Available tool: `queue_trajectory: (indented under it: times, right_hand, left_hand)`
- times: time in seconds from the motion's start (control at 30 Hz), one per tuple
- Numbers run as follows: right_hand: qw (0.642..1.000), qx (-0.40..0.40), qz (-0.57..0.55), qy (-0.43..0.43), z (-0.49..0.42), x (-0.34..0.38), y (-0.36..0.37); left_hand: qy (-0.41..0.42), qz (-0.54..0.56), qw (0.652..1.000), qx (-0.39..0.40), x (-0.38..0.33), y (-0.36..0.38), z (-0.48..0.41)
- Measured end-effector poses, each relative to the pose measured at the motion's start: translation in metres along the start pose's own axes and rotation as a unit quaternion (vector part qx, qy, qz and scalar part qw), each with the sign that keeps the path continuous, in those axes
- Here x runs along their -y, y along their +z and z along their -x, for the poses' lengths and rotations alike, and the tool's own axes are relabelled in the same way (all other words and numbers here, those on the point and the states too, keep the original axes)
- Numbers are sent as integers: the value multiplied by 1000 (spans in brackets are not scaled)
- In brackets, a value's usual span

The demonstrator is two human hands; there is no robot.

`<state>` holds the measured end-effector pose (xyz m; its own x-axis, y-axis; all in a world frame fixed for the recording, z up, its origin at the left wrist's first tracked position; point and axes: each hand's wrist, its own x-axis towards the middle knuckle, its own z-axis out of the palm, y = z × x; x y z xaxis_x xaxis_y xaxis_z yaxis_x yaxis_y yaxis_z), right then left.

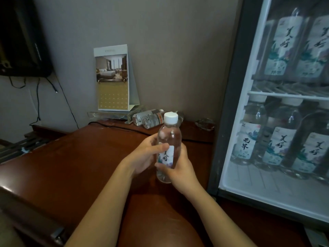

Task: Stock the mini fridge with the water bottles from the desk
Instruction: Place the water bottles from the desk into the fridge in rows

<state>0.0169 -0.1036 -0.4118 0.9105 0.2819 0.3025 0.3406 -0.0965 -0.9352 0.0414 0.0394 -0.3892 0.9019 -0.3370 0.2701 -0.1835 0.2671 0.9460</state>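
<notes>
1. Shelves in the mini fridge (267,198) already hold stocked bottles (277,148), above and below.
2. Left hand (144,155) and right hand (179,170) both grip one water bottle (170,136), upright over the desk (80,157) beside the fridge.
3. Spare bottles (149,118) lie at the desk's back, so work likely remains.

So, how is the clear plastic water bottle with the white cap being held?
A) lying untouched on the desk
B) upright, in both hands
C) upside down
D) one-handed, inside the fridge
B: the clear plastic water bottle stands cap-up, with the left hand and the right hand both curled round it.
</notes>
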Motion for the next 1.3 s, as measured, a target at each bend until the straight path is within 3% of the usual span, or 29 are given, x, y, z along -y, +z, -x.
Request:
queue_trajectory:
  times: [0.13, 0.3, 0.53, 0.9, 1.2, 1.3]
  right_hand:
    - [999, 32, 26, 26, -3, 5, -6]
    - [996, 55, 57, 38, -1, 12, -12]
    - [993, 85, 62, 44, 25, 25, -14]
    - [988, 49, 146, 21, 89, 32, -29]
    - [988, 39, 126, 75, 136, 27, -68]
    - [987, 23, 143, 69, 152, 28, -90]
  left_hand:
    - [25, -122, 989, -75, -4, 4, 5]
    - [43, -167, 979, -106, -5, 13, 15]
    - [39, -225, 969, -92, -20, 32, 41]
    - [4, -229, 972, -57, -31, 86, 92]
    - [-56, -256, 964, -53, -8, 130, 100]
    - [-31, -255, 963, -79, -3, 145, 98]
